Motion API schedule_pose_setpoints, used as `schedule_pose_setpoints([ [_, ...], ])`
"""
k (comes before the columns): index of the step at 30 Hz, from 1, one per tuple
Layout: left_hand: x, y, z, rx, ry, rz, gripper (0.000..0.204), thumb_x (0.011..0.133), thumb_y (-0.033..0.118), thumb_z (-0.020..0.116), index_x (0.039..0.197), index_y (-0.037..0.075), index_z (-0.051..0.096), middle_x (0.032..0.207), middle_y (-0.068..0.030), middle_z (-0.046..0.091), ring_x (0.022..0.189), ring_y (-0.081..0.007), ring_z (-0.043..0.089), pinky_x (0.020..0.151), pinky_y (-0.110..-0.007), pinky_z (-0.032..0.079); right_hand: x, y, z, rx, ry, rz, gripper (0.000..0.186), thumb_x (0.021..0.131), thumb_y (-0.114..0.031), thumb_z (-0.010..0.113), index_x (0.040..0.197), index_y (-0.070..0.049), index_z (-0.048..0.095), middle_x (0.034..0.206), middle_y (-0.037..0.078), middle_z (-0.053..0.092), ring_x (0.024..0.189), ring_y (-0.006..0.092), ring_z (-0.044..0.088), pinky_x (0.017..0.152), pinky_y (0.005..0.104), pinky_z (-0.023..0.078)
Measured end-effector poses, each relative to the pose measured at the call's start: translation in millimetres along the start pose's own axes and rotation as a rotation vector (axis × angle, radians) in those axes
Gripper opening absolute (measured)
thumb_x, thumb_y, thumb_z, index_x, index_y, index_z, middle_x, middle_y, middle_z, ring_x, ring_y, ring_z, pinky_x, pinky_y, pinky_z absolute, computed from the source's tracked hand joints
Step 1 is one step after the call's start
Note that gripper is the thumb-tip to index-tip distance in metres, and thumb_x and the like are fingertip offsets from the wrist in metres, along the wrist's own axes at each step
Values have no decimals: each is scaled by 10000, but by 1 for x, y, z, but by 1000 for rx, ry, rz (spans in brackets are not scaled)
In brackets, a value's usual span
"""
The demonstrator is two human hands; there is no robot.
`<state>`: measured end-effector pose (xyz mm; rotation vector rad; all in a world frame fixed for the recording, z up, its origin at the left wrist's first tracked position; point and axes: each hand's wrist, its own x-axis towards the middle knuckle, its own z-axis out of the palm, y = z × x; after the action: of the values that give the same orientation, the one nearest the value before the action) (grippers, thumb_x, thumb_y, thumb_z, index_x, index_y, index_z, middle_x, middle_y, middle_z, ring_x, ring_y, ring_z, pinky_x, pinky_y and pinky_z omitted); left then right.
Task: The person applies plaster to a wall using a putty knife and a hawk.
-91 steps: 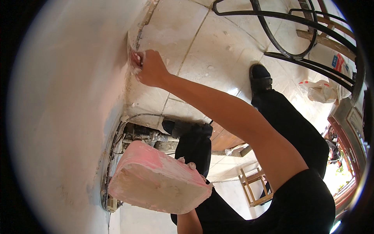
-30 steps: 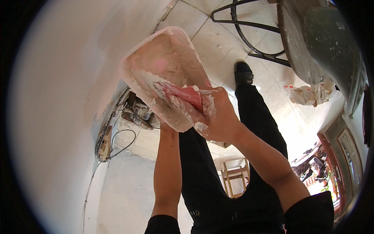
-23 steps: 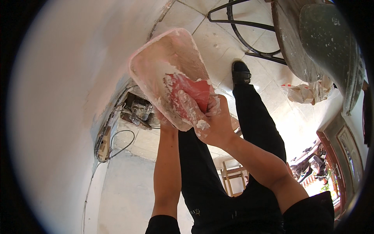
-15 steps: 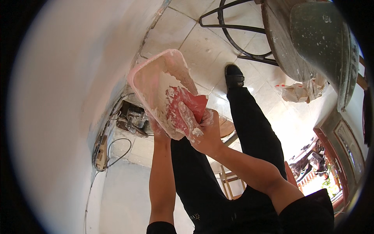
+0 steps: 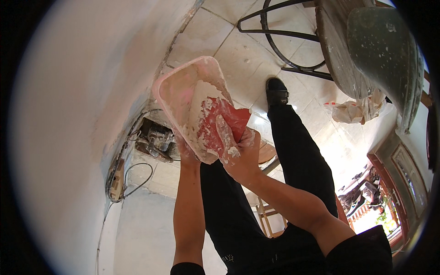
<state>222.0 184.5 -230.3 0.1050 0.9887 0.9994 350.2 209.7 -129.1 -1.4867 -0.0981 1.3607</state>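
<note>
My left hand point(image 5: 187, 149) grips a pink, putty-caked tray point(image 5: 164, 94) from behind its lower side, its fingers partly hidden. My right hand point(image 5: 240, 156), smeared with white putty, is closed on a flexible red scraper point(image 5: 234, 120), thumb across its face. The blade lies inside the tray, in whitish putty point(image 5: 206, 89) that also clings to its edge. Both hands are held over my legs in black trousers, beside the pale wall point(image 5: 78, 128).
Tiled floor point(image 5: 211, 25) with my shoe point(image 5: 277, 90). Top right: black metal frame point(image 5: 279, 32), paint-spattered green board point(image 5: 380, 59). Crumpled bag point(image 5: 348, 112) at right, wooden stool point(image 5: 266, 215) below, open door point(image 5: 403, 174). Cables point(image 5: 142, 169) and a grimy fitting point(image 5: 156, 140) beside the wall.
Three seconds ago my right hand was at the wall's foot; it has come back into the tray, which has risen and tilted face up. Lately both hands shifted slightly down and left.
</note>
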Motion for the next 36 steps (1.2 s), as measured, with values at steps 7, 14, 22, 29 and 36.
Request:
schedule_pose_setpoints([
  [7, 1, 9, 13, 126, -53, -54, 762, 823, 561, 433, 1374, 100, 179, 1371, -108, 293, 1230, -264, 345, 1019, -413, 312, 3, 11, -3, 82, 74, 80, 179, 870, -157, 569, 888, 19, 595, 800, 33, 615, 666, 41, 551, 578, 199, 466],
  [14, -3, 3, 7, 44, -50, -174, 739, 838, 553, 426, 1370, 98, 191, 1353, -107, 325, 1214, -273, 364, 1011, -427, 318, 28, 4, -19, 193, 113, 94, 194, 866, -79, 545, 1022, 36, 547, 996, 46, 582, 819, 45, 523, 697, 207, 443],
  [22, -46, -9, -17, -313, 115, -246, 689, 826, 550, 436, 1357, 155, 248, 1373, -94, 298, 1207, -302, 351, 977, -521, 315, 103, 8, -41, 440, 172, -33, 257, 873, -95, 524, 1102, 20, 516, 1049, 109, 587, 854, 151, 605, 735, 278, 514],
  [29, -77, -26, -15, -711, 170, -256, 749, 794, 590, 448, 1374, 177, 215, 1427, -78, 210, 1230, -298, 277, 910, -607, 316, 257, 83, -12, -5, 280, -64, 135, 751, -115, 667, 794, -24, 578, 594, -3, 506, 464, 110, 475, 429, 255, 398],
  [36, -46, -5, -30, -1004, -89, -505, 613, 840, 438, 484, 1321, 138, 250, 1273, -162, 297, 1142, -476, 303, 850, -625, 369, 360, 150, 79, -285, 449, -161, 183, 737, -58, 561, 869, 65, 588, 700, 116, 590, 653, 132, 566, 558, 290, 443],
])
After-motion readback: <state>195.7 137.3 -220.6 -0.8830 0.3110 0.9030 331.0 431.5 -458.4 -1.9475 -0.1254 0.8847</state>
